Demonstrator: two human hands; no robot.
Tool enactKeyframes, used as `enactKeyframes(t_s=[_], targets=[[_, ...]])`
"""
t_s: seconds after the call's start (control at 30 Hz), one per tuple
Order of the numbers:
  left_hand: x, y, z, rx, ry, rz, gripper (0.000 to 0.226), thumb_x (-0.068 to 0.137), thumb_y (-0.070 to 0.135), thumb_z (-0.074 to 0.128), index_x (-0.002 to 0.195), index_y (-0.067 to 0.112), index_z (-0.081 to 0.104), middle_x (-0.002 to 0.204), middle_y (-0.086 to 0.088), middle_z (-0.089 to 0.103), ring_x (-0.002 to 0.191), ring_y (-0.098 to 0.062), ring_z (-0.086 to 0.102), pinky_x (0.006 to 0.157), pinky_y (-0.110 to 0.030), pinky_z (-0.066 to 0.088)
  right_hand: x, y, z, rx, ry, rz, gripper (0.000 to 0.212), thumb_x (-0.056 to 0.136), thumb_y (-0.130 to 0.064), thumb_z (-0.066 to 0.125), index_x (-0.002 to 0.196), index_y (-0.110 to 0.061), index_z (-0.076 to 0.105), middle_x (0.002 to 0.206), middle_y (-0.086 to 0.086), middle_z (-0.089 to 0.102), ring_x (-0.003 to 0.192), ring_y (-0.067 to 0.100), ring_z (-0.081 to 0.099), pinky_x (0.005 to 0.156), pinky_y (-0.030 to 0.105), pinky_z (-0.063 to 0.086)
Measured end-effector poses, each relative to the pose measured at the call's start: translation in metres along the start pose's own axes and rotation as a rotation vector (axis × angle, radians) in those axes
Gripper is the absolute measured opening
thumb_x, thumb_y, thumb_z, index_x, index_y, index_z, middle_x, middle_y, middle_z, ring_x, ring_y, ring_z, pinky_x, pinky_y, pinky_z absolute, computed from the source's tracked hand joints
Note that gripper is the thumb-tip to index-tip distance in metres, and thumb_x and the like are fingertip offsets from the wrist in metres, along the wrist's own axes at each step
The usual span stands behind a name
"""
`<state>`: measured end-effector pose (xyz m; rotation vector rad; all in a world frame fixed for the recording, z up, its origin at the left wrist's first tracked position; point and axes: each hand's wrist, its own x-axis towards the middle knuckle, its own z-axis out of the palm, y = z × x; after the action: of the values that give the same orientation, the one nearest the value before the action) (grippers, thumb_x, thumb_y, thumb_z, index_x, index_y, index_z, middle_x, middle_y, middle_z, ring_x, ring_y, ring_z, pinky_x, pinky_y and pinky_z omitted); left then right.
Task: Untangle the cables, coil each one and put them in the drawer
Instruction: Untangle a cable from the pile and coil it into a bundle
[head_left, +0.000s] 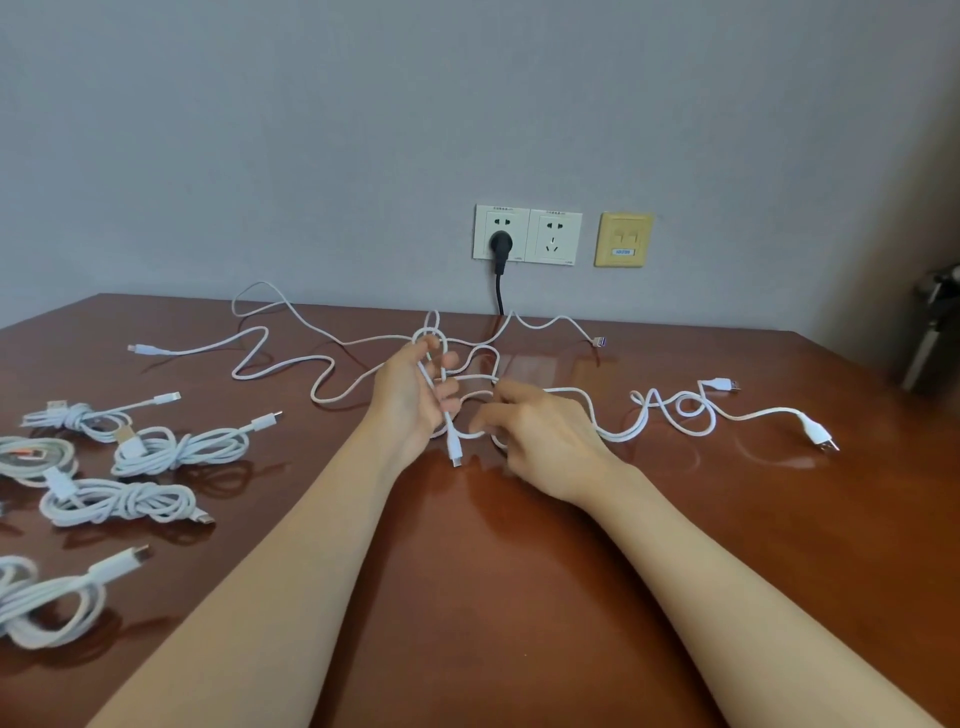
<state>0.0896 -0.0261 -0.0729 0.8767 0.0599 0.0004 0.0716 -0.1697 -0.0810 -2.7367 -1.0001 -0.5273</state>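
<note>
Cable (451, 439) gripped in left hand (410, 400), right hand (545, 436) pinching.

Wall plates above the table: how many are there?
3, in a row: left socket holding a black plug, middle socket empty, yellow plate rightmost. None seem hidden.

Loose cables (291, 364): white, plain. Coiled cables (119, 501): white too, one connector (127, 435) tan, leftmost coil shows a bit of orange. Desk (467, 571): glossy red-brown, faint wood grain. Wall (363, 130): flat grey. Socket plates (527, 235) white, plug (501, 243) and its cord black. Data plate (623, 239) yellowed cream, label (622, 252) blue. Object (930, 338) at right edge: dark grey.
</note>
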Motion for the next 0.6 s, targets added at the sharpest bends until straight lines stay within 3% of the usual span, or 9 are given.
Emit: enactKeyframes(t_s=[0.13,0.23,0.3,0.37,0.47,0.53,0.6], targets=[[0.003,0.003,-0.003,0.031,-0.021,0.003,0.029,0.099,0.015,0.029,0.073,0.020,0.041,0.054,0.006,0.041,0.029,-0.004,0.019,0.029,-0.014,0.013,-0.001,-0.002,-0.002,0.093,-0.013,0.075,0.016,0.094,-0.023,0.048,0.102,-0.021,0.061,0.090,0.000,0.061,0.087,0.026,0.055,0.068,0.032,0.036],[0.004,0.004,-0.003,0.044,0.006,-0.002,0.029,0.099,0.013,0.028,0.073,0.019,0.041,0.058,0.004,0.037,0.028,-0.004,0.018,0.027,-0.014,0.012,-0.002,0.002,-0.009,0.202,0.109,0.248,0.014,0.089,-0.038,0.056,0.081,-0.027,0.058,0.069,-0.008,0.057,0.071,0.012,0.048,0.068,0.028,0.033],[0.005,0.003,-0.003,0.065,0.024,-0.001,0.029,0.099,0.013,0.028,0.073,0.018,0.041,0.055,0.004,0.038,0.027,-0.004,0.018,0.027,-0.013,0.012,-0.002,0.007,-0.011,0.449,0.150,0.314,0.020,0.086,-0.028,0.062,0.067,-0.028,0.056,0.052,-0.015,0.052,0.056,0.001,0.045,0.061,0.024,0.032],[0.005,0.003,-0.003,0.094,0.039,-0.001,0.028,0.099,0.014,0.029,0.074,0.017,0.042,0.054,0.004,0.039,0.027,-0.004,0.017,0.026,-0.013,0.013,-0.003,0.008,-0.013,0.719,0.117,0.304,0.025,0.086,-0.014,0.063,0.064,-0.025,0.059,0.039,-0.014,0.042,0.043,0.001,0.039,0.051,0.016,0.028],[0.005,0.002,-0.004,0.203,0.037,-0.009,0.029,0.101,0.023,0.028,0.076,0.017,0.043,0.063,0.003,0.036,0.027,-0.003,0.017,0.027,-0.013,0.013,-0.002,0.006,-0.012,0.772,0.126,0.277,0.024,0.085,-0.013,0.065,0.064,-0.024,0.061,0.045,-0.007,0.047,0.044,0.003,0.036,0.049,0.014,0.028],[0.003,-0.002,-0.001,0.294,0.023,-0.025,0.036,0.102,0.036,0.025,0.078,0.017,0.044,0.064,0.002,0.036,0.027,-0.003,0.018,0.028,-0.010,0.013,0.001,0.004,-0.009,0.757,0.187,0.279,0.024,0.084,-0.016,0.067,0.063,-0.028,0.063,0.056,0.009,0.055,0.051,0.006,0.041,0.053,0.015,0.033],[0.000,-0.007,0.006,0.369,-0.012,-0.048,0.044,0.101,0.046,0.023,0.079,0.016,0.047,0.062,0.001,0.039,0.026,-0.003,0.019,0.030,-0.008,0.013,0.003,0.003,-0.009,0.772,0.259,0.285,0.025,0.083,-0.016,0.068,0.064,-0.031,0.063,0.060,0.001,0.059,0.054,0.003,0.045,0.058,0.015,0.036]])
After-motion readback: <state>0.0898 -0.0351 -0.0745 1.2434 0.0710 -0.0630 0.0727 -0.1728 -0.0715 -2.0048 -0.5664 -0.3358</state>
